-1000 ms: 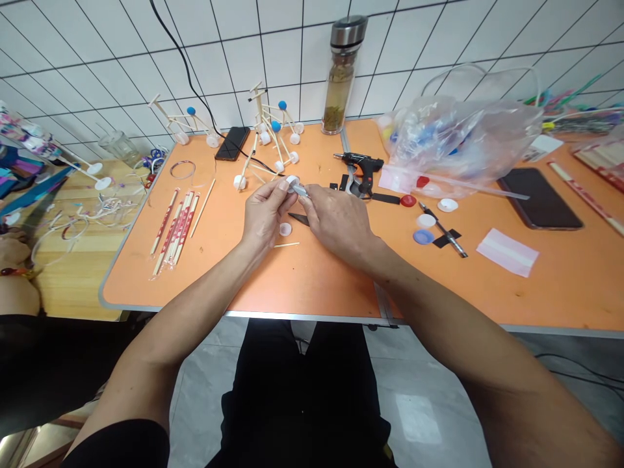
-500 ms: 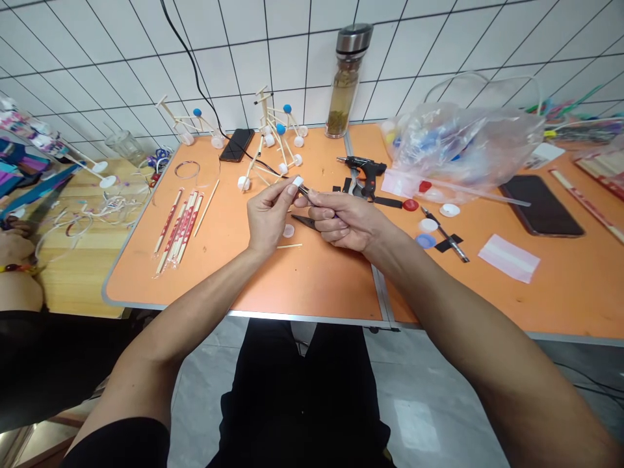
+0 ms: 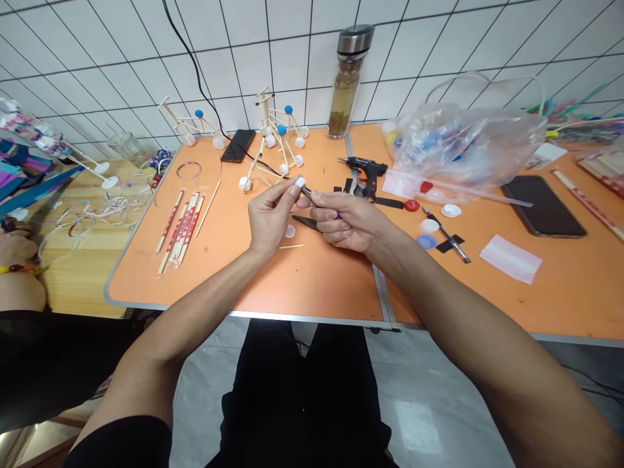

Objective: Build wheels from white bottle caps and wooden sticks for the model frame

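Note:
My left hand (image 3: 269, 214) is closed, pinching a small white cap (image 3: 300, 182) between thumb and forefinger above the orange table. My right hand (image 3: 344, 220) is wrapped round a dark, pointed tool that looks like a pair of spread scissors (image 3: 306, 222). One dark blade juts out below the fist; another slim dark tip meets the white cap. Whether that tip has gone into the cap cannot be seen. The fingers hide the tool's handles. Beneath the hands lie a pale round disc (image 3: 290, 231) and a short thin stick (image 3: 291, 246).
Stick models (image 3: 273, 136) with caps for wheels stand at the back. Wrapped chopsticks (image 3: 180, 227) lie left, a black glue gun (image 3: 365, 174) right of centre. A tea bottle (image 3: 344, 91), plastic bag (image 3: 468, 143), craft knife (image 3: 446, 235) and phone (image 3: 543, 205) are about. A co-worker's hand (image 3: 17, 247) shows at far left.
Both hands keep their hold on the cap and the dark tool, almost unmoved. The whole view has shifted very slightly.

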The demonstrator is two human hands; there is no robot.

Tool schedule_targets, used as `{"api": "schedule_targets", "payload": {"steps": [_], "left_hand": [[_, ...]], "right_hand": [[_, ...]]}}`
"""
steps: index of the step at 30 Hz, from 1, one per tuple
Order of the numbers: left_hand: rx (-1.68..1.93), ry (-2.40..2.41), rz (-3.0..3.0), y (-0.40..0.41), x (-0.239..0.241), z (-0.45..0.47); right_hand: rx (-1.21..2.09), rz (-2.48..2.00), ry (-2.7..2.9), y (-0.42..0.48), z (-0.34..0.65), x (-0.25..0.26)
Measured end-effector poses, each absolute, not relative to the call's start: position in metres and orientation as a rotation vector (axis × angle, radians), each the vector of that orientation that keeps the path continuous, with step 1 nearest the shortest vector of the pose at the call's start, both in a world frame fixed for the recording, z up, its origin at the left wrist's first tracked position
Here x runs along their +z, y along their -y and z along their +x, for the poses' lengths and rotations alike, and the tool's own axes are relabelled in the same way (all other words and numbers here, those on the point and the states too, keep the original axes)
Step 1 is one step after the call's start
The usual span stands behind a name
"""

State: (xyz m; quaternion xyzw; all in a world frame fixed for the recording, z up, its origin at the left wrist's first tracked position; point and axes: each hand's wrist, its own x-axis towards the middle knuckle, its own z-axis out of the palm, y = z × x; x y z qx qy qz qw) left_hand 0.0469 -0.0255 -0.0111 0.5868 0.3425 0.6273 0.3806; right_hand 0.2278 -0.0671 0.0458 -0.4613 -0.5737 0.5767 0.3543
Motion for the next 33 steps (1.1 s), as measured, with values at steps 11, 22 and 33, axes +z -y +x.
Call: {"api": "schedule_targets", "payload": {"steps": [11, 22, 33], "left_hand": [[1.539, -0.958, 1.575, 0.021, -0.021, 0.045], [1.456, -0.987, 1.317, 0.026, -0.029, 0.05], [1.583, -0.895, 1.36, 0.029, -0.013, 0.05]], "right_hand": [[0.501, -1.486, 1.955, 0.068, 0.224, 0.028], [0.01, -1.872, 2.207, 0.083, 0.212, 0.023], [1.948, -1.009, 1.145, 0.064, 0.234, 0.05]]}}
